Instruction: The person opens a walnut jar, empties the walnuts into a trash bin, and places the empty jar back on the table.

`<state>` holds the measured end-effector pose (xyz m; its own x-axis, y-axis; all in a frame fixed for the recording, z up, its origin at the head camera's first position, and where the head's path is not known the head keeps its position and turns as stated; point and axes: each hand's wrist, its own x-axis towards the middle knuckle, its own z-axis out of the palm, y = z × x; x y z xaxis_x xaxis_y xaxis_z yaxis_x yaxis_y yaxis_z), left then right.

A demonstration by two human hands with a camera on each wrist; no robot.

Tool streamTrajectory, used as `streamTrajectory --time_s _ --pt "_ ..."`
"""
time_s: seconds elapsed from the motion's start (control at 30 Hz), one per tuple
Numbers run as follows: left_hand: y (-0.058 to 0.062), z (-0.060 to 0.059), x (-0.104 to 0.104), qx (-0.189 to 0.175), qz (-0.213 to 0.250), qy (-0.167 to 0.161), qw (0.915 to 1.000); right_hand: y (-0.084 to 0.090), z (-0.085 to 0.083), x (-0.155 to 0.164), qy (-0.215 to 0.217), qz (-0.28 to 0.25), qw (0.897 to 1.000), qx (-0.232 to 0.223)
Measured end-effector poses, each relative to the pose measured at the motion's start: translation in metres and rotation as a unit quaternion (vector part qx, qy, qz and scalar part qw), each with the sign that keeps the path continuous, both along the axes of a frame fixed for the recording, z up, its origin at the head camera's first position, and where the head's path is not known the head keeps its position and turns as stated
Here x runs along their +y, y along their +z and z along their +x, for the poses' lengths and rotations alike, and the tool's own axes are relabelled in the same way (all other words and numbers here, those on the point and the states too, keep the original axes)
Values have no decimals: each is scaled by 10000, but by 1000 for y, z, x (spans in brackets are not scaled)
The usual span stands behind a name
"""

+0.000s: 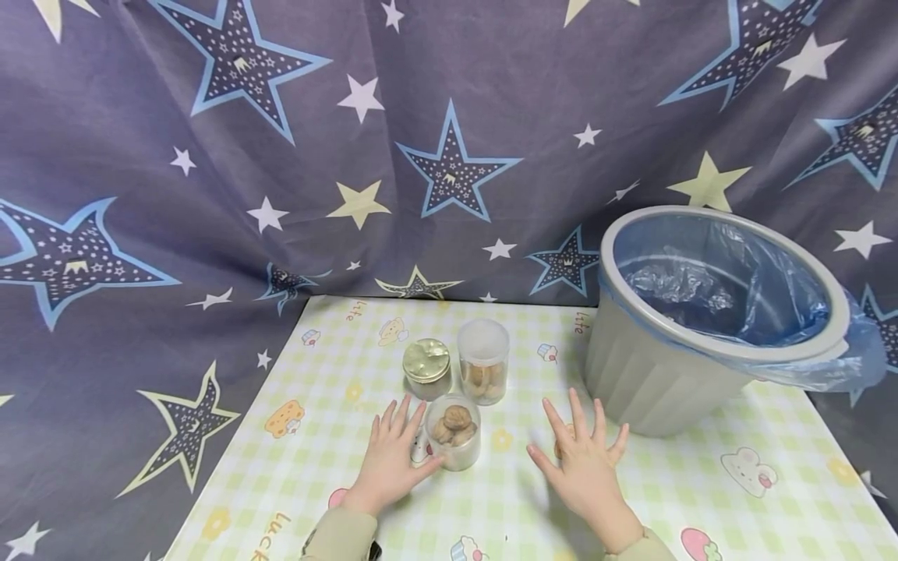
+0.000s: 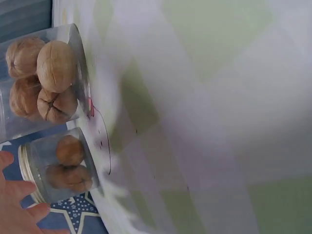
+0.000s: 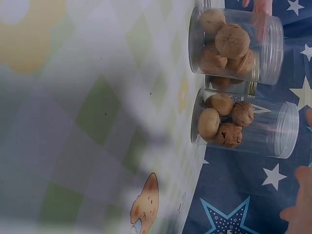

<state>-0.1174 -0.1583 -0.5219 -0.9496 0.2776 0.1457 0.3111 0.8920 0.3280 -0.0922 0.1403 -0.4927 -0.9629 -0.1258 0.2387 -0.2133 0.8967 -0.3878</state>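
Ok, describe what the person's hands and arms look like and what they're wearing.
Both hands, the left hand and the right hand, are bare, with no gloves, rings or watch showing. Each wrist ends in a pale beige long sleeve, seen only at the cuffs.

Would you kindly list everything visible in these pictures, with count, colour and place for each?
open jar: one, clear plastic, walnuts inside, no lid on, nearest the hands.
lidded plastic jar: one, clear with a frosted lid, walnuts inside, behind the open jar.
gold-lidded jar: one, glass with a gold lid, left of the lidded plastic jar.
bin: one, grey, lined with a blue bag, on the table's right side.
tablecloth: one, green and white check with cartoon prints, covering the table.
backdrop: one, dark blue cloth with stars, behind and around the table.
left hand: fingers spread, flat on the cloth, touching the open jar.
right hand: fingers spread, holding nothing, right of the jars.
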Motion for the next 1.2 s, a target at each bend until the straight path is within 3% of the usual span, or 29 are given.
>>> streamTrajectory --time_s 0.23,0.4,0.5,0.7,0.87,1.0,1.2 --pt "-9 -8 5 -652 708 -64 9953 -6 -2 -3 252 5 9995 199" --pt "-19 -14 6 -945 1557 -277 9829 -9 -5 -7 503 -193 9970 551" --pt "-23 -17 7 -1132 2091 -429 9704 -10 -7 -10 583 -275 9955 689" --pt "-30 -22 12 -1686 3236 -499 9297 -8 -11 -18 732 -219 9940 780" --pt "-34 -24 17 -1860 3528 -291 9165 -6 -14 -22 836 -137 9923 900" --pt "-34 -25 22 -1833 3625 -176 9136 -4 -15 -24 893 -99 9923 850" --pt "-29 -25 32 -1755 3564 -290 9172 1 -17 -29 932 -74 9920 847"
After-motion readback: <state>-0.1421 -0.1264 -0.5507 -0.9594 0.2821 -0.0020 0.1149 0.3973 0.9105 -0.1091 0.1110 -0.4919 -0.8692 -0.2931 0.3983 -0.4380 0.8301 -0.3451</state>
